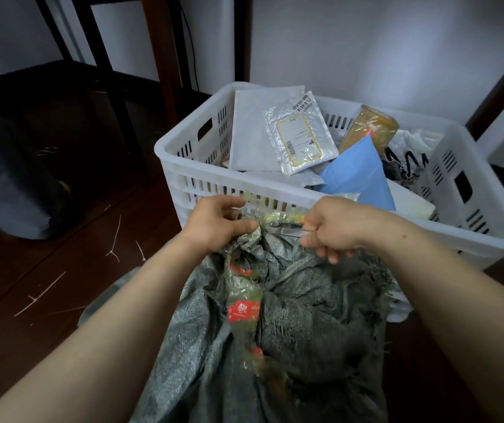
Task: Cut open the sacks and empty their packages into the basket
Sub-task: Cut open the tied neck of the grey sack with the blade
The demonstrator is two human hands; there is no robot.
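There was one basket; one grey sack; one knife; at least five packages showed.

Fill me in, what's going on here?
A person is opening a grey woven sack in front of a white basket. The left hand grips the sack's bunched neck, which is wrapped in clear tape. The right hand holds a knife with its blade at that neck. The basket already holds several packages, among them a silver mailer and a blue bag. This sack does not look emptied yet.
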